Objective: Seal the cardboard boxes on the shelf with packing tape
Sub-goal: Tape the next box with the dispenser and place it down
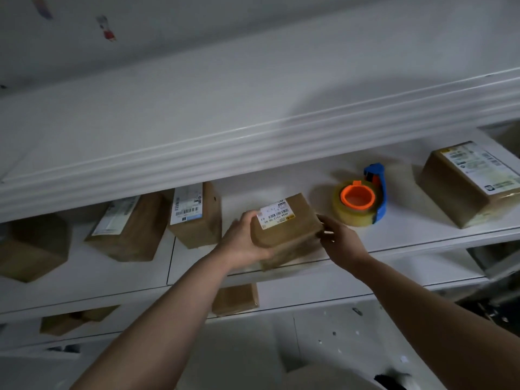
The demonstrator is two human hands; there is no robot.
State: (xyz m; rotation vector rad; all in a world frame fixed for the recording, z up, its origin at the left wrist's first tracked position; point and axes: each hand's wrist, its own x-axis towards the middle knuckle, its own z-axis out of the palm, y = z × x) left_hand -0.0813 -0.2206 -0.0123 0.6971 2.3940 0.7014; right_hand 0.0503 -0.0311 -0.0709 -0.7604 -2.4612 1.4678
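Showing brown cardboard box [287,229], white label.

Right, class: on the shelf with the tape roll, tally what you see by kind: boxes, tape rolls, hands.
Boxes: 5
Tape rolls: 1
Hands: 2, left hand and right hand, both holding the nearest box
Total: 8
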